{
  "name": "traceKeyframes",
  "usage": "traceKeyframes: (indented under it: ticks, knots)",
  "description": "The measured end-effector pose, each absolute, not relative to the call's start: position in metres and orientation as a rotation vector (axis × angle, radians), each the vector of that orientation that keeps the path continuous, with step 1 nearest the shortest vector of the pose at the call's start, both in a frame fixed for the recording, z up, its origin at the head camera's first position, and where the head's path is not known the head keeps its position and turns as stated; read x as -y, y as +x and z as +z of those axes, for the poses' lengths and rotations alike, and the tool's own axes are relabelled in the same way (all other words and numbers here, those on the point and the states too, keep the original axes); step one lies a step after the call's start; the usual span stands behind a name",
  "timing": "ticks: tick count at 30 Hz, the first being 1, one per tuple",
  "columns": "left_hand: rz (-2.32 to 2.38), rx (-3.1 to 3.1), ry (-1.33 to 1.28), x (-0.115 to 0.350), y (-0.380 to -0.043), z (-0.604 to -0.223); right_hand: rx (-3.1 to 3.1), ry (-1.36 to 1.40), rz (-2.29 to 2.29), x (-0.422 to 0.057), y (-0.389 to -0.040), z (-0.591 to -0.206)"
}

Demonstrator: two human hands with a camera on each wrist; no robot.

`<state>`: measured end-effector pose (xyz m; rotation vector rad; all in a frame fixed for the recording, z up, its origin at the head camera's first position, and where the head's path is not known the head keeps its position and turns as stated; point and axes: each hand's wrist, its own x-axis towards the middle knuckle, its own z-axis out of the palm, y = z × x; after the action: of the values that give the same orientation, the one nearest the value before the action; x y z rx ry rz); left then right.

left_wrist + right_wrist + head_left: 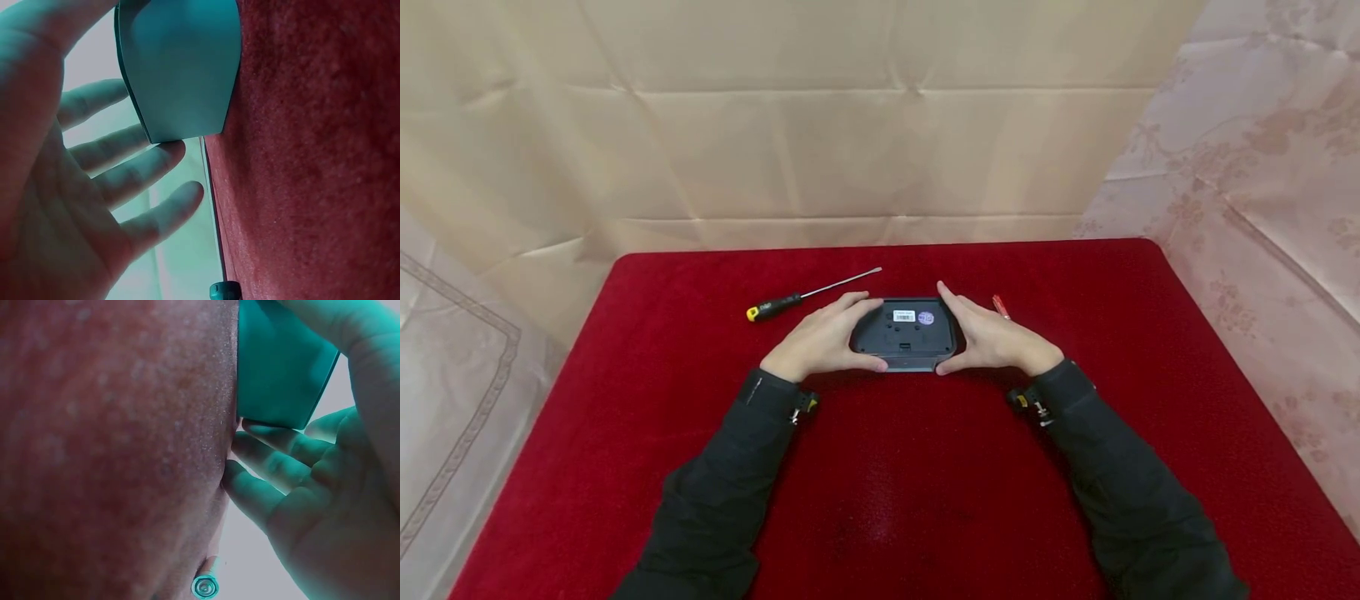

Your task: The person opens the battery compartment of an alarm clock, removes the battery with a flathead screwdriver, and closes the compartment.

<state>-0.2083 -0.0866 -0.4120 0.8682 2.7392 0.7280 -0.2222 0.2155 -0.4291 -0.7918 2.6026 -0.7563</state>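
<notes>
Between both hands is a dark grey plastic device [904,337], its back with small holes, a white barcode label and a round purple sticker facing up. Its exact kind does not show. My left hand [835,337] holds its left side, thumb at the near edge and fingers toward the far edge. Likewise, my right hand [996,335] holds the right side. The left wrist view shows the device's smooth end [181,75] with spread fingers behind it. In the right wrist view, fingertips reach behind the opposite end [281,369], close to the cloth.
A flat-blade screwdriver [775,307] with a black and yellow handle lies behind my left hand. Beyond my right hand lies a small red cylinder [1000,306], partly hidden. Red cloth [880,483] covers the table; cream fabric [880,150] hangs behind it.
</notes>
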Motion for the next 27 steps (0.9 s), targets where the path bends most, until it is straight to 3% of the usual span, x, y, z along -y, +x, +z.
traceKeyframes:
  ticks: [13,27]
  knots:
    - [0.760,-2.829,1.010,0.090,-0.211,-0.414,-2.707,-0.849,-0.819,-0.215,-0.221,-0.424]
    - [0.807,-2.853,1.009,0.091,-0.210,-0.415,-2.561,-1.005,-1.252,-0.213,-0.220,-0.416]
